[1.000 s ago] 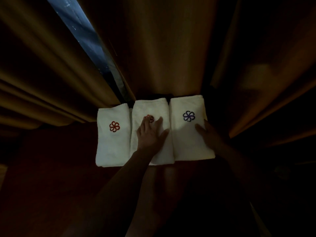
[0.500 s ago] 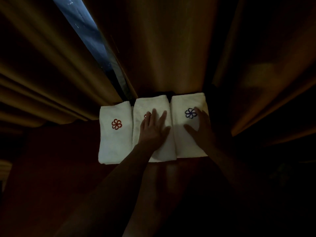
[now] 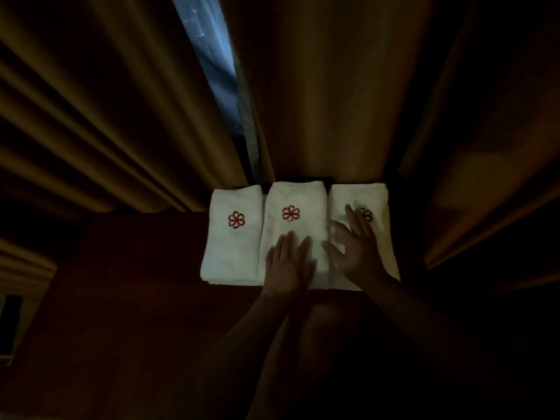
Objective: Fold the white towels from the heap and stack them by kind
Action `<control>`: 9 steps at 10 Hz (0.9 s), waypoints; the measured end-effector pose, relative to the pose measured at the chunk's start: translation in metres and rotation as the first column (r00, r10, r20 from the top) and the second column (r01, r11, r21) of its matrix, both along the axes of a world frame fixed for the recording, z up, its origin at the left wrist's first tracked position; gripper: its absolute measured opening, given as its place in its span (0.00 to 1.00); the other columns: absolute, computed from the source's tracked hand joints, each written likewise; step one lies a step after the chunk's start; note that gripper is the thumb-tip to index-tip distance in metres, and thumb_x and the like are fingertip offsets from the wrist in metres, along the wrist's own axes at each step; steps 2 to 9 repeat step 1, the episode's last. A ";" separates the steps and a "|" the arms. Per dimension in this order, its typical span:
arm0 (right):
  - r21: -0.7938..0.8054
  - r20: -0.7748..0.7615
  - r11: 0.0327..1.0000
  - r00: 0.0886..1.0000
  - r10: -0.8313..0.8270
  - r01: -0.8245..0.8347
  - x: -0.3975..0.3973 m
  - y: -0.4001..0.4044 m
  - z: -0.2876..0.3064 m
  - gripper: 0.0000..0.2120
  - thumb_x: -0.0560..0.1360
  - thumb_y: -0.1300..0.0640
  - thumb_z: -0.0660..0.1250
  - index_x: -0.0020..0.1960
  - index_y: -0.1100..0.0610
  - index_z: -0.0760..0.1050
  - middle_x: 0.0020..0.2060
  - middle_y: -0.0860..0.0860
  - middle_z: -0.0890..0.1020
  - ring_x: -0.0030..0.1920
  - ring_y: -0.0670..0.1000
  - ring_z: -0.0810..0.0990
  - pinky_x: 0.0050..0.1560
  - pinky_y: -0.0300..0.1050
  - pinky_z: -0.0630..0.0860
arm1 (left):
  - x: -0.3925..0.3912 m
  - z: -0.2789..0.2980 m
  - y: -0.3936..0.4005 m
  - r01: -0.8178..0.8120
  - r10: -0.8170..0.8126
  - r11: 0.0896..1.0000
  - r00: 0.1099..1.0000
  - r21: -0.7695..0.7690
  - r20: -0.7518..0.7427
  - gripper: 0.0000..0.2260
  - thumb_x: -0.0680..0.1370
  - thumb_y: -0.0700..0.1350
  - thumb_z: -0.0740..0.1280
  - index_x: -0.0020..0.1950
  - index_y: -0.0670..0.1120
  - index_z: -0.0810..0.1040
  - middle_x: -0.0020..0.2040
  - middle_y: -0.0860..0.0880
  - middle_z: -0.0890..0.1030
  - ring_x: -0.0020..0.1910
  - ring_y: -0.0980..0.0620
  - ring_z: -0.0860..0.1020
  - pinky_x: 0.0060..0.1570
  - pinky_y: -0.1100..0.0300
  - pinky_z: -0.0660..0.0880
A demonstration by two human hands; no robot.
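Observation:
Three folded white towels lie side by side at the far edge of a dark red surface [image 3: 121, 313]. The left towel [image 3: 231, 247] and the middle towel [image 3: 295, 228] each carry a red flower emblem. The right towel [image 3: 360, 201] has a dark blue emblem, partly hidden by my fingers. My left hand [image 3: 288, 263] rests flat on the near part of the middle towel, fingers straight. My right hand [image 3: 356, 247] lies spread over the right towel, its fingertips blurred beside the emblem.
Heavy golden-brown curtains [image 3: 318, 101] hang right behind the towels, with a bluish gap [image 3: 215, 56] between them. The room is very dim. A dark upright object [image 3: 10, 319] stands at the left edge.
My left hand has slid back toward me along the middle towel, uncovering its red emblem. My right hand has shifted left across the right towel.

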State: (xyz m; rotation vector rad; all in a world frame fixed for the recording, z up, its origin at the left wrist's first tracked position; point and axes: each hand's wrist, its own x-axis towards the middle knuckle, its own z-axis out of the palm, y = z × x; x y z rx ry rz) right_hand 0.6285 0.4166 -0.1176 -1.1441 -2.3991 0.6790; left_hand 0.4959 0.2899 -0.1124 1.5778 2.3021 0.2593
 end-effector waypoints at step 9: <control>-0.109 0.076 0.994 0.997 0.033 -0.025 -0.014 -0.010 0.013 0.24 0.75 0.43 0.65 0.68 0.53 0.72 0.77 0.55 0.56 0.77 0.56 0.50 0.75 0.53 0.51 | -0.007 0.007 -0.012 -0.024 0.023 0.999 1.000 0.033 0.013 0.31 0.77 0.65 0.43 0.78 0.55 0.55 0.78 0.43 0.55 0.77 0.43 0.52 0.74 0.46 0.53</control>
